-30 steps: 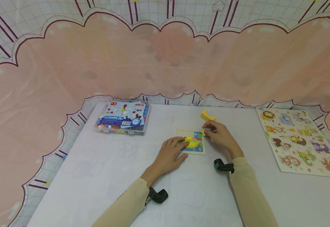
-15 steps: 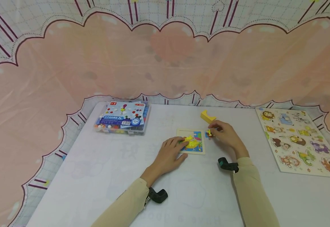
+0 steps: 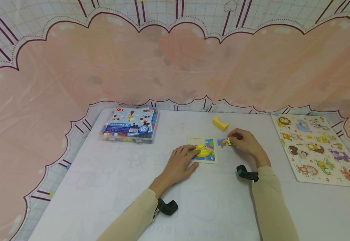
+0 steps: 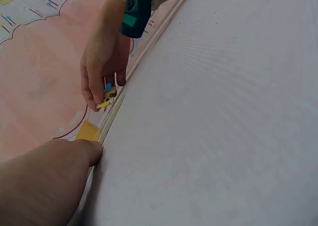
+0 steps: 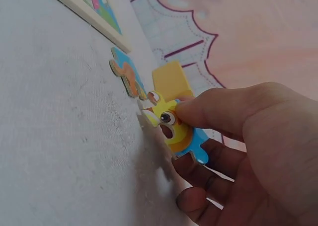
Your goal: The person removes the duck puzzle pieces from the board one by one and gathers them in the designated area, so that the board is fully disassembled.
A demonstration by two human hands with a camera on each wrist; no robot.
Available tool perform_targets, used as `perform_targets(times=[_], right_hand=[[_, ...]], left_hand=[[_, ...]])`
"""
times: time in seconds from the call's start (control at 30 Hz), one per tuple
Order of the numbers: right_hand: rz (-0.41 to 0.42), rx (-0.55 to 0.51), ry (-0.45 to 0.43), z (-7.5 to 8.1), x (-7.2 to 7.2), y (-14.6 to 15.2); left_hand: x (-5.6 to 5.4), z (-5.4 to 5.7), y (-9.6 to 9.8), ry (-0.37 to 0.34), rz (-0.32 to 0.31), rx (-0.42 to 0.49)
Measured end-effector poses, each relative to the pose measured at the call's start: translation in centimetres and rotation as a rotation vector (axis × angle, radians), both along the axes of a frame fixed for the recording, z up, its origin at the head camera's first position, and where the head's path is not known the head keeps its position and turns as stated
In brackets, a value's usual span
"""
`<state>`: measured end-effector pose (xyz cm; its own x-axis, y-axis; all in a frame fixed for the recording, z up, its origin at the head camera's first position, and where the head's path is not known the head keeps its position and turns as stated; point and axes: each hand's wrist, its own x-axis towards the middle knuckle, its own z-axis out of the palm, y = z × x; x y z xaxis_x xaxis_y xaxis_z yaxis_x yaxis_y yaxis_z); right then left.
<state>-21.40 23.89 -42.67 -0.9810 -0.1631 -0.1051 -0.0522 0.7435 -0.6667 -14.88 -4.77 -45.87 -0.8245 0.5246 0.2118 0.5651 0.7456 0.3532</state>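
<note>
My left hand (image 3: 179,162) rests its fairly straight fingers on a small framed jigsaw puzzle (image 3: 203,158) with a yellow picture. Those fingers cover part of its left side. To the right of the frame, my right hand (image 3: 247,145) pinches a jigsaw piece (image 5: 171,124) between thumb and fingers, just above the table. It is yellow and blue with a printed eye. A second jigsaw piece (image 5: 126,73), blue and orange-brown, lies flat between the frame and that hand. In the left wrist view, the held piece (image 4: 107,98) shows below the right hand's fingertips.
Behind the right hand stands a yellow block (image 3: 221,124) with a curved notch. A clear plastic case (image 3: 129,125) of coloured parts sits at the back left. On the right lies a large board (image 3: 319,150) with animal pictures. A patterned cloth (image 3: 175,73) hangs behind the white table (image 3: 117,187).
My right hand has moved rightward, away from the frame, with the yellow piece. The blue and orange-brown piece now shows uncovered on the table. My left hand has stayed in place.
</note>
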Motion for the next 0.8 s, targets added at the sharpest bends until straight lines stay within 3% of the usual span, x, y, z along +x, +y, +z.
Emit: perform_targets(times=[0.37,0.8], right_hand=[[-0.042,0.036,-0.028,0.11,0.12,0.01],[-0.043,0.060,0.047,-0.62,0.02,0.03]], left_hand=[[-0.02,0.04,0.02,-0.001,-0.005,0.010],[-0.03,0.04,0.00,0.003,-0.004,0.002]])
